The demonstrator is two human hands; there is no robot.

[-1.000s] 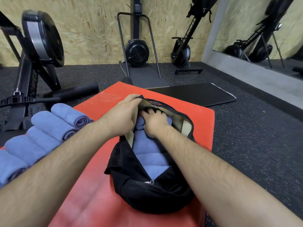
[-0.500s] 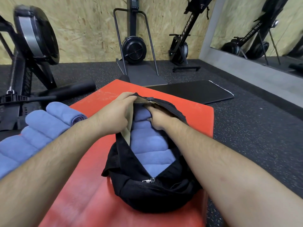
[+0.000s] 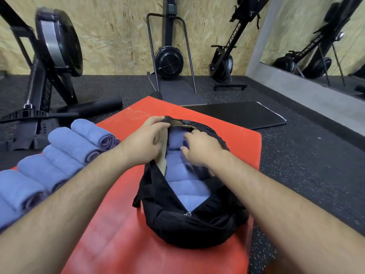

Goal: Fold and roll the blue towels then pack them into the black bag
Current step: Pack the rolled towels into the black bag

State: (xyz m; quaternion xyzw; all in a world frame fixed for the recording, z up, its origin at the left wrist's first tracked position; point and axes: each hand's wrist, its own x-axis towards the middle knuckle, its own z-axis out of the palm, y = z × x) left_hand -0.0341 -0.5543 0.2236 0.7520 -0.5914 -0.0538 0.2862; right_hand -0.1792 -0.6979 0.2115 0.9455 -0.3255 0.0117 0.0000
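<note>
The black bag (image 3: 183, 224) lies unzipped on a red mat (image 3: 122, 234), its mouth facing me. Several rolled blue towels (image 3: 183, 178) lie packed side by side inside it. My left hand (image 3: 144, 143) grips the bag's left rim near the far end and holds the opening apart. My right hand (image 3: 199, 149) is over the far towels inside the bag, fingers bent and blurred; whether it holds a towel is not visible. Several more rolled blue towels (image 3: 65, 153) lie in a row on the left, outside the bag.
A rowing machine (image 3: 47, 62) stands at far left with a black roller bar (image 3: 92, 107) on the floor. Two more rowers (image 3: 169, 60) lean against the wooden wall. A black mat (image 3: 243, 113) lies beyond the red one. A mirror (image 3: 325, 36) fills the right wall.
My right hand has drawn back from deep in the bag's far end toward its middle. My left hand keeps its grip on the rim. The view shifted slightly.
</note>
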